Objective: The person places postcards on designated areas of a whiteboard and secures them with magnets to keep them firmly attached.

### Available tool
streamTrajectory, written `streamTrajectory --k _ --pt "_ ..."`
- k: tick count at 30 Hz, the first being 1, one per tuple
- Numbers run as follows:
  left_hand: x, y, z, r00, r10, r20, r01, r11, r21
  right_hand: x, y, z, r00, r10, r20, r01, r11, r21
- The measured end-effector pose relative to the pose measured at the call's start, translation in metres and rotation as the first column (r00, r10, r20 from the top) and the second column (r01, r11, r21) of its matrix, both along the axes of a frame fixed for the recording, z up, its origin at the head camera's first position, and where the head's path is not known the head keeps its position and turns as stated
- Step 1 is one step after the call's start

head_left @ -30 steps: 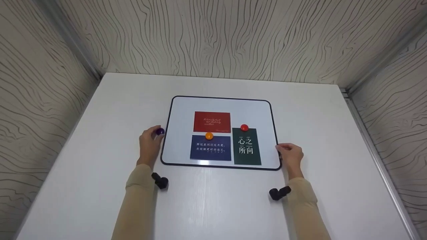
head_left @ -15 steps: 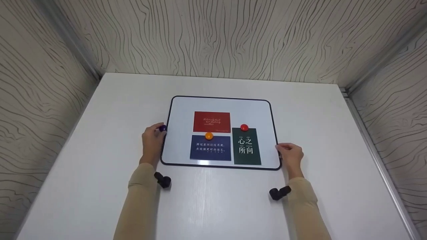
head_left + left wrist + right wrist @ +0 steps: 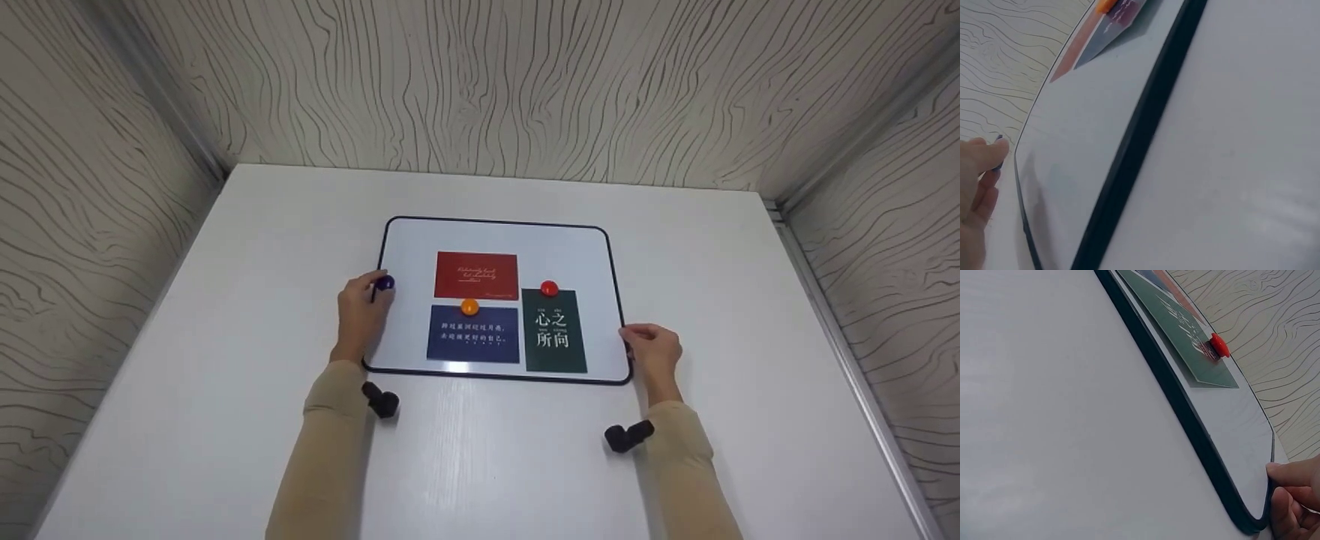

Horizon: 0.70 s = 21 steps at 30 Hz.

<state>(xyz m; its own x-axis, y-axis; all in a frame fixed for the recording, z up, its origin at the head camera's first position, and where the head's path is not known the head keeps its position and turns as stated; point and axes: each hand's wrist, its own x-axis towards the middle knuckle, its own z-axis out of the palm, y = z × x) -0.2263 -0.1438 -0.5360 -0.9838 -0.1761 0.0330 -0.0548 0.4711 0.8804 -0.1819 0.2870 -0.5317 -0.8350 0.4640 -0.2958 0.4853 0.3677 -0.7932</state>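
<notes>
A whiteboard [image 3: 450,236] with a black frame lies on the table. My left hand [image 3: 361,311] pinches a dark purple round magnet [image 3: 385,283] over the board's left edge. At the board's right edge, my right hand [image 3: 655,352] grips the frame between thumb and fingers, as the right wrist view also shows. On the board lie a red card [image 3: 477,270], a blue card [image 3: 472,337] and a dark green card [image 3: 553,341]. An orange magnet [image 3: 469,307] sits at the top edge of the blue card, and a red magnet [image 3: 550,288] at the top of the green one.
The white table [image 3: 480,450] surrounds the board. Wood-patterned walls [image 3: 465,90] stand behind it and to both sides. A black wrist camera [image 3: 381,401] juts out by the left sleeve, another black camera [image 3: 628,435] by the right.
My left hand has moved right and slightly away from me with the purple magnet, from beside the board to over its left edge. My right hand has stayed in place.
</notes>
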Motion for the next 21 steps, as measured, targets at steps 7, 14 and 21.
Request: streamTrajectory --k 7,14,21 --pt "-0.007 0.017 0.004 0.999 -0.037 -0.007 0.037 0.999 -0.015 -0.001 0.0 0.0 1.0 -0.015 -0.002 0.015 1.0 0.0" --pt "-0.015 0.037 0.006 0.985 -0.086 -0.149 0.069 0.991 -0.117 -0.001 0.0 0.0 1.0 -0.012 -0.001 0.012 1.0 -0.01" --pt "-0.021 0.062 0.008 0.981 -0.17 -0.096 0.162 0.983 -0.089 0.0 -0.001 0.001 1.0 -0.007 -0.015 0.007 1.0 -0.008"
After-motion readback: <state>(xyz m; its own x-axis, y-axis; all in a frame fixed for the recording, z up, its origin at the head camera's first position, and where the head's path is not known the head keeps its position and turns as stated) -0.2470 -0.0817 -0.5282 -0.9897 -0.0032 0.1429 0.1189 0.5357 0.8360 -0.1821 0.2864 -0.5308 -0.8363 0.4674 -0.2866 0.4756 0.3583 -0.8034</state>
